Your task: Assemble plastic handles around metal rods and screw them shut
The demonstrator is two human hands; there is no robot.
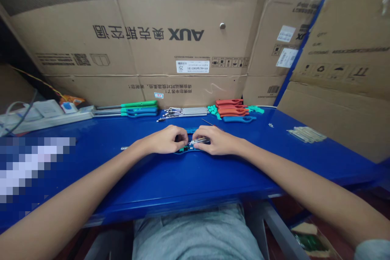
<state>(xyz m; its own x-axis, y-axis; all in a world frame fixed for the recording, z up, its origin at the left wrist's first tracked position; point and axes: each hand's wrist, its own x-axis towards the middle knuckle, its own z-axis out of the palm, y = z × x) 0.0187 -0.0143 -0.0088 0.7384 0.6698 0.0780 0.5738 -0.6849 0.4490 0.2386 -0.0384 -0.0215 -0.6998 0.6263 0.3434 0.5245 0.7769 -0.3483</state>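
"While the two hands meet above the counter (158,189), what is each one doing?"

"The right hand (215,140) pinches one silvery part (198,141) between thumb and fingers. The left hand (167,139) curls its fingers in close; I cannot tell whether they grip anything."

"And the blue casing (192,131)?"

"Just one, lying on the counter beneath and between the hands, partly hidden by them. Some green shows inside, too covered to count."

"What stands behind it?"

"Three orange-red handles (224,112) stacked slightly right of centre, with one blue handle (231,119) before them. Teal pieces (255,109) lie in two clusters, one on either side of the stack. To its left is one row of silvery rods (195,111), too tightly packed to number."

"Further out?"

"One bunch of pale sticks (307,134) on the right, blurred together. On the left, long-shafted tools with green and blue handles (140,104) overlap beside one white power strip (73,118)."
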